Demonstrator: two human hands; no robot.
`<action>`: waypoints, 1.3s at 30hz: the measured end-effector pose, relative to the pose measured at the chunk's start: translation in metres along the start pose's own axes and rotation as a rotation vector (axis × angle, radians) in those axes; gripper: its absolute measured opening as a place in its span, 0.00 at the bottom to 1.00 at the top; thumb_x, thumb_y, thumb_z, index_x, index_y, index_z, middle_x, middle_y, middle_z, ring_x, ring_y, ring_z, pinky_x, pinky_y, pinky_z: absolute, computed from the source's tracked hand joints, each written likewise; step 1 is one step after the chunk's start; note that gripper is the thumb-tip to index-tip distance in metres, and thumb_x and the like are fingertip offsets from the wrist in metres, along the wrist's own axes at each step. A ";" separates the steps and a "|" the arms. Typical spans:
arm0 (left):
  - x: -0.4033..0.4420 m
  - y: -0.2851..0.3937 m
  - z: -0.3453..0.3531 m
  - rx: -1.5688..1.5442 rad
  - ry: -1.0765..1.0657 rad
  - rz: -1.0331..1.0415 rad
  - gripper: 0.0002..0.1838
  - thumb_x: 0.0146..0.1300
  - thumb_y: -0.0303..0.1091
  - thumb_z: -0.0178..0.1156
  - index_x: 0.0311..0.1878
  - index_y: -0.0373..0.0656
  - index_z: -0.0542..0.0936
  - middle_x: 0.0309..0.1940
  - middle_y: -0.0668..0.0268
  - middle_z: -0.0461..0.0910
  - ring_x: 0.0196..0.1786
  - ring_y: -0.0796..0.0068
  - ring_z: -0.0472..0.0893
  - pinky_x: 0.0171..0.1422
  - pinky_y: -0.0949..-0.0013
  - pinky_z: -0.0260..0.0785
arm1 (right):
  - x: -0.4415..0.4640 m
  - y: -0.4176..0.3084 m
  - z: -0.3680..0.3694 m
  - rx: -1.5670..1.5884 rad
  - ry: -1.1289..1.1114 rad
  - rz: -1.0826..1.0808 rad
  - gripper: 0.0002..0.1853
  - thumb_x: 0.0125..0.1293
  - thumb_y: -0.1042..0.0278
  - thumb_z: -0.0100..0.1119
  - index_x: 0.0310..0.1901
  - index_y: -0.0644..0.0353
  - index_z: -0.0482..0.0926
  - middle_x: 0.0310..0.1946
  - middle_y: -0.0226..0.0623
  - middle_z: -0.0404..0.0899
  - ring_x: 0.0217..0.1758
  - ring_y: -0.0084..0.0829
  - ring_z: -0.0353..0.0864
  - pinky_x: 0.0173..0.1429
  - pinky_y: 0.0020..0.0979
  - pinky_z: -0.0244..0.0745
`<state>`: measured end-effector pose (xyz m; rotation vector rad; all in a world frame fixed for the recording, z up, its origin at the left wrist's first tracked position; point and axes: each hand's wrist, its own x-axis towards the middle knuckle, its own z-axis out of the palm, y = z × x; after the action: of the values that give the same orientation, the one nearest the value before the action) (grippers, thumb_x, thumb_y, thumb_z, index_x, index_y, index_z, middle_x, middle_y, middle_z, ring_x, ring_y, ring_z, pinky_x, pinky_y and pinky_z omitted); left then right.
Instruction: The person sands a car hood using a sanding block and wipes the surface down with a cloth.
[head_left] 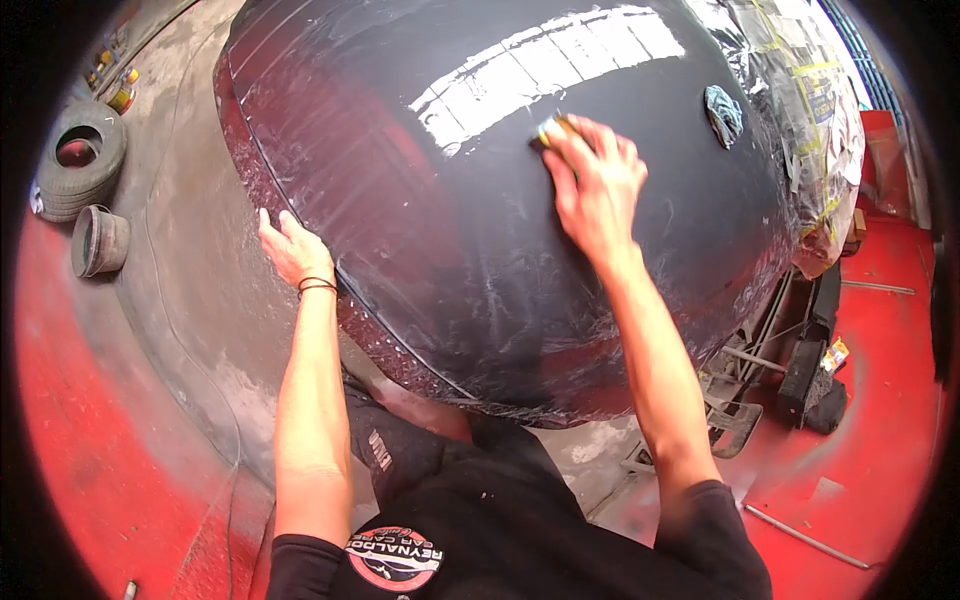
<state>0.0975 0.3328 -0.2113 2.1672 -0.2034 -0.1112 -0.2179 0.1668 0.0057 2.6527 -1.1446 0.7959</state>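
A large curved car panel [480, 230], dark and reddish with a wet shine and whitish smears, fills the middle of the head view. My right hand [597, 185] presses a small yellowish and dark pad [551, 131] against its surface, fingers closed round it, just below a bright window reflection. At the panel's left edge is my left hand [295, 248], fingers apart and holding nothing, the hand resting beside or on the rim. A crumpled blue cloth [723, 117] lies on the panel's right part.
A tyre [82, 162] and a grey bucket [100, 242] stand on the floor at the left. Masking paper and plastic [815, 110] cover the right side. Black parts [810, 385] and metal rods [808, 537] are on the red floor at the lower right.
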 end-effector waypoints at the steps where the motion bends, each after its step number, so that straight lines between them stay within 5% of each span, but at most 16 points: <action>1: 0.001 -0.003 0.000 -0.003 0.002 0.010 0.32 0.85 0.56 0.51 0.85 0.55 0.69 0.80 0.53 0.74 0.80 0.48 0.75 0.81 0.41 0.67 | 0.009 0.001 0.006 -0.009 0.000 0.006 0.16 0.71 0.63 0.75 0.59 0.38 0.92 0.66 0.32 0.86 0.67 0.44 0.79 0.69 0.51 0.69; 7: -0.002 0.002 0.000 0.002 -0.004 -0.015 0.32 0.85 0.57 0.51 0.85 0.55 0.70 0.80 0.54 0.74 0.79 0.48 0.77 0.81 0.42 0.68 | -0.057 -0.007 -0.012 -0.003 0.018 0.005 0.18 0.67 0.68 0.78 0.56 0.35 0.93 0.67 0.34 0.85 0.68 0.44 0.78 0.69 0.49 0.70; 20: -0.002 0.006 -0.003 0.011 0.005 0.007 0.31 0.86 0.54 0.51 0.84 0.53 0.71 0.80 0.54 0.75 0.79 0.47 0.76 0.81 0.44 0.68 | -0.008 0.009 0.010 -0.082 0.039 -0.035 0.15 0.72 0.62 0.75 0.58 0.35 0.93 0.67 0.38 0.81 0.69 0.46 0.76 0.67 0.51 0.70; 25: -0.003 0.002 -0.002 0.007 0.008 0.043 0.30 0.86 0.53 0.51 0.84 0.53 0.71 0.80 0.54 0.74 0.80 0.49 0.75 0.82 0.45 0.67 | -0.014 -0.014 0.014 -0.106 0.066 0.122 0.16 0.72 0.64 0.74 0.59 0.35 0.92 0.68 0.43 0.79 0.70 0.49 0.75 0.69 0.52 0.69; 28: -0.003 0.003 0.000 0.004 0.013 0.007 0.30 0.86 0.54 0.51 0.84 0.53 0.71 0.81 0.55 0.74 0.80 0.49 0.75 0.82 0.45 0.67 | -0.048 -0.026 0.002 -0.032 0.018 0.041 0.20 0.70 0.66 0.75 0.60 0.31 0.93 0.67 0.37 0.82 0.68 0.45 0.78 0.69 0.50 0.68; 33: -0.004 0.004 -0.001 0.006 0.020 0.014 0.30 0.86 0.54 0.51 0.84 0.53 0.71 0.81 0.55 0.74 0.80 0.49 0.75 0.82 0.44 0.67 | 0.031 0.015 0.032 -0.088 0.126 0.068 0.17 0.69 0.69 0.73 0.56 0.35 0.94 0.66 0.30 0.85 0.68 0.44 0.80 0.71 0.51 0.68; 39: -0.006 0.008 -0.003 0.023 0.004 0.003 0.31 0.86 0.55 0.50 0.84 0.54 0.71 0.81 0.55 0.74 0.81 0.49 0.75 0.81 0.44 0.68 | -0.062 0.012 -0.019 0.055 -0.162 -0.217 0.29 0.62 0.77 0.69 0.59 0.27 0.94 0.72 0.16 0.86 0.70 0.35 0.82 0.76 0.47 0.62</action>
<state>0.0916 0.3323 -0.2029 2.1895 -0.2063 -0.1035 -0.2701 0.2039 -0.0117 2.8679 -0.8563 0.5913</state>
